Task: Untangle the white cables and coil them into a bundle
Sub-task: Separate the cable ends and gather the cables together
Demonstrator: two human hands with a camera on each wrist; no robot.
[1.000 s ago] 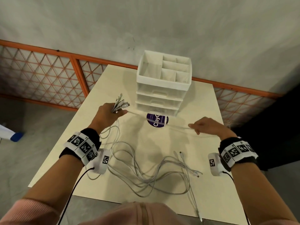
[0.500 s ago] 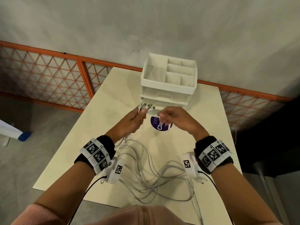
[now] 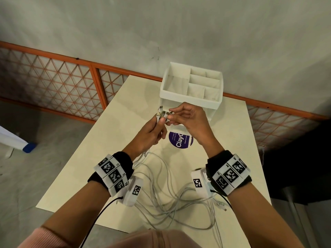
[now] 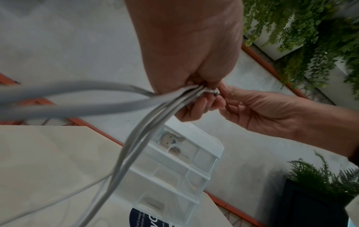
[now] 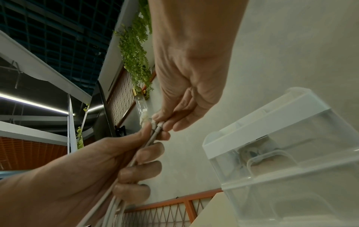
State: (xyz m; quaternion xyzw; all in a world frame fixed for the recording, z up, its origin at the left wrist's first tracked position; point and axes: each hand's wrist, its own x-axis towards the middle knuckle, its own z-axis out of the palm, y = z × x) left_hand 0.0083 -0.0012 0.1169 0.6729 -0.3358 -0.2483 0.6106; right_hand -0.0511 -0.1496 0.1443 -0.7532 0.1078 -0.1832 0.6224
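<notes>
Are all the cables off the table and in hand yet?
No: the left hand grips only the connector ends, while the white cables trail down in loose tangled loops on the table.

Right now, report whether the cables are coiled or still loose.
Still loose: white cables sprawl in tangled loops on the table; left hand grips only their ends.

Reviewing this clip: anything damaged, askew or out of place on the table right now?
One thing: a loop of the white cables hangs past the near edge of the table, still tangled. The left hand grips the plug ends, which the right hand pinches. Nothing looks damaged or spilled; the drawer organizer stands upright.
</notes>
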